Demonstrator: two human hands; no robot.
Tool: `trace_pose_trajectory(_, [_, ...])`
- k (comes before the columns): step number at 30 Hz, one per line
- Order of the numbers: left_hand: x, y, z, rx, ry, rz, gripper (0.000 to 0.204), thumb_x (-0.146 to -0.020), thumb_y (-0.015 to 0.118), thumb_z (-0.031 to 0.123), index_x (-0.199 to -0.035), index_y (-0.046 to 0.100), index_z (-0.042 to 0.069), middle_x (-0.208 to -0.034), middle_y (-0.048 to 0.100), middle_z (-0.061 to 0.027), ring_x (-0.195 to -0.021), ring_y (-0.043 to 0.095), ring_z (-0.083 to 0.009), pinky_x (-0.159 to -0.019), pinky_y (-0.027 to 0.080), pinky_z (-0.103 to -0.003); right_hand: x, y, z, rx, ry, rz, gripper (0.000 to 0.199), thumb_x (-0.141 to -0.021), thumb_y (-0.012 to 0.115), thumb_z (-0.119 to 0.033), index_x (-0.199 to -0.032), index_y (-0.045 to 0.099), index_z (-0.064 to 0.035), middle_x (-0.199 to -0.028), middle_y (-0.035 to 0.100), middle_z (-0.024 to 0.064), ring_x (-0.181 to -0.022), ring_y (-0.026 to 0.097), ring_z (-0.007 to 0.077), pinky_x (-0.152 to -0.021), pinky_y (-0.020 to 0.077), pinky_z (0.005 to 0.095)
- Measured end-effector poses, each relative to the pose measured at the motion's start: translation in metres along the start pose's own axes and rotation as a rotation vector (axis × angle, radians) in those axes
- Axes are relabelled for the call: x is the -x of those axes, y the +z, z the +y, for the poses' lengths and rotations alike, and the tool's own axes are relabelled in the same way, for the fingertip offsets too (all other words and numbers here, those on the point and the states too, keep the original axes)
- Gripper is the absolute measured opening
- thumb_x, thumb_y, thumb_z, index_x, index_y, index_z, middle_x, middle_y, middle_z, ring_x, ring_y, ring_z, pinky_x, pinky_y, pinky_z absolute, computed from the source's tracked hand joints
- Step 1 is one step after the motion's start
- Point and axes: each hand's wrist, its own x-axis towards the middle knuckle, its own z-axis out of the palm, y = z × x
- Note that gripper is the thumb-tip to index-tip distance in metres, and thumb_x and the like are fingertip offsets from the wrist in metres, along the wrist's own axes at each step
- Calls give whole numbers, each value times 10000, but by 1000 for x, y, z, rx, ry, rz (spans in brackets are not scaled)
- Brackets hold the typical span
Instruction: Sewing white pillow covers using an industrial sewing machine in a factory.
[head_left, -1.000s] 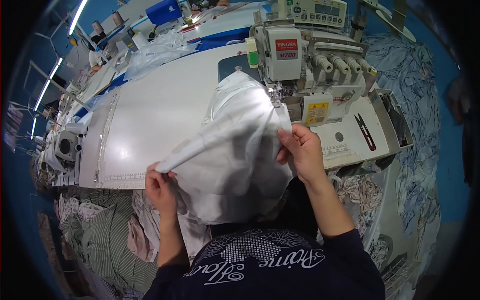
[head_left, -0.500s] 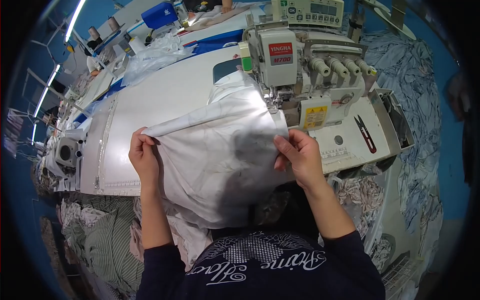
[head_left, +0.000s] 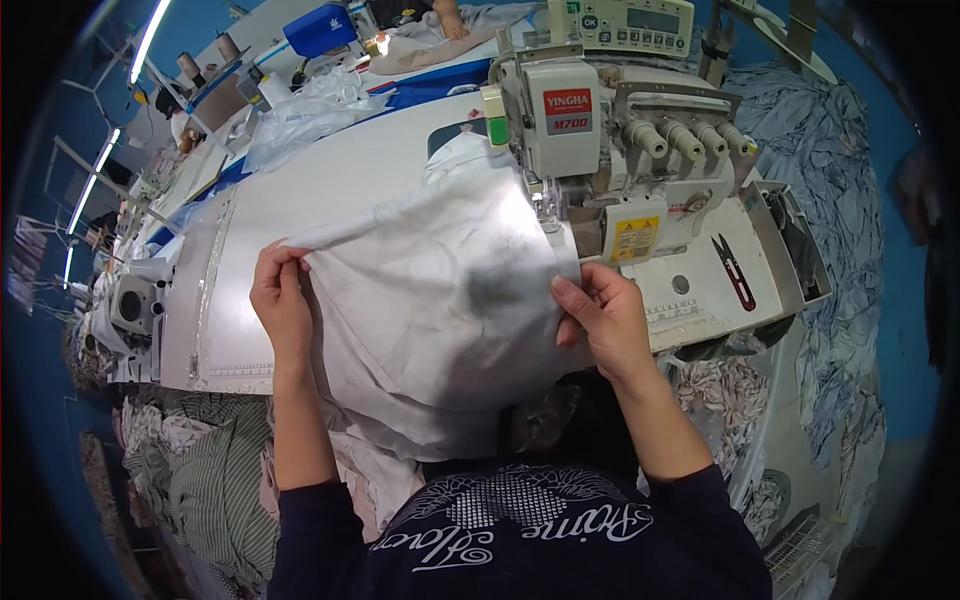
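Observation:
A large piece of white fabric [head_left: 440, 300] stretches between my two hands, and its lower part hangs over the table's near edge. My left hand [head_left: 280, 290] pinches its left edge. Close to the machine, my right hand [head_left: 605, 315] grips the right edge between thumb and fingers. The fabric's far right edge lies at the needle area of a white overlock sewing machine [head_left: 560, 135]. Bright lamp light falls on the cloth there, with a dark shadow lower down. Whether the presser foot sits on the cloth is too small to tell.
Red-handled thread snips [head_left: 737, 275] lie on the table right of the machine, by an open box [head_left: 790, 240]. Clear plastic bags [head_left: 305, 120] rest at the far left. Striped cloth [head_left: 215, 480] is heaped below. A person's hand [head_left: 450, 18] shows at the back.
My left hand has shifted slightly left and up, spreading the fabric; the fold along its upper edge has flattened. My right hand keeps its grip almost in place.

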Motion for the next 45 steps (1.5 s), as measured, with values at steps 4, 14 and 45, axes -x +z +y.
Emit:
trace_pose_trajectory(4, [-16, -1, 7, -13, 72, 64, 174, -872, 431, -45, -864, 601, -9, -864, 571, -41, -682, 475, -83, -624, 399, -198, -2, 2, -2, 1, -7, -22, 174, -866, 620, -169, -826, 568, -7, -628, 555, 17, -441, 516, 79, -418, 400, 194])
trace_pose_trajectory(14, [55, -1, 10, -708, -371, -311, 178, -774, 540, 108, -885, 653, 28, -630, 576, -110, -537, 547, -162, -523, 428, -289, 0, 6, 1, 8, -47, -3, 118, -885, 574, -112, -833, 561, -7, -634, 579, 37, -430, 501, 71, -418, 395, 183])
trace_pose_trajectory(45, [4, 15, 70, 443, 174, -50, 133, -924, 422, -4, -860, 332, 70, -929, 466, -86, -724, 590, -179, -714, 487, -303, -2, -2, -3, -38, 22, -61, 194, -870, 620, -198, -836, 556, -18, -607, 552, 10, -463, 527, 75, -437, 409, 198])
